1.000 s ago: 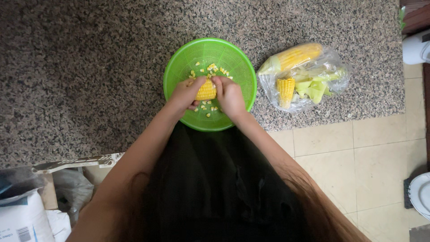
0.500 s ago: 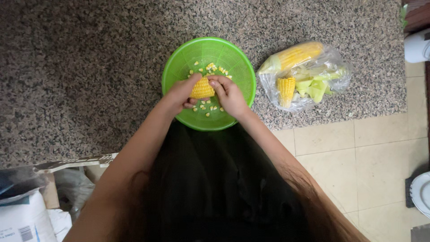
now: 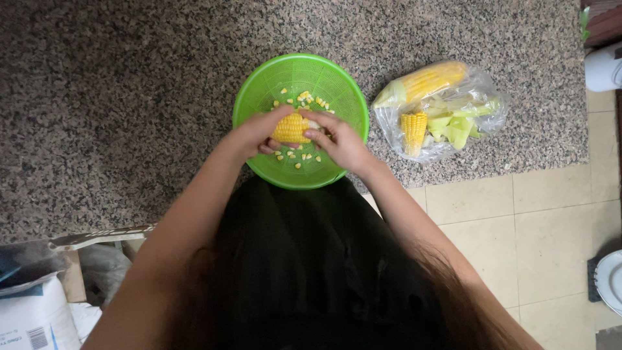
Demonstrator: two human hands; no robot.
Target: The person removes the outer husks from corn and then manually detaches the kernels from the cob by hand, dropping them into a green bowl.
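Hands point(image 3: 259, 133) curled around corn cob point(image 3: 289, 128) over green bowl point(image 3: 259, 84)

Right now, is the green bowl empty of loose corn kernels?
No, yellow kernels lie scattered inside the green bowl, under the corn piece both hands hold.

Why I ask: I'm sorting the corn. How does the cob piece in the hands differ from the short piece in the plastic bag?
The held cob piece lies sideways over the green bowl, gripped by the left hand and right hand; the bagged short piece stands lengthwise, untouched, inside the clear bag. The held one is partly covered by fingers; the bagged one shows fully. Both are yellow.
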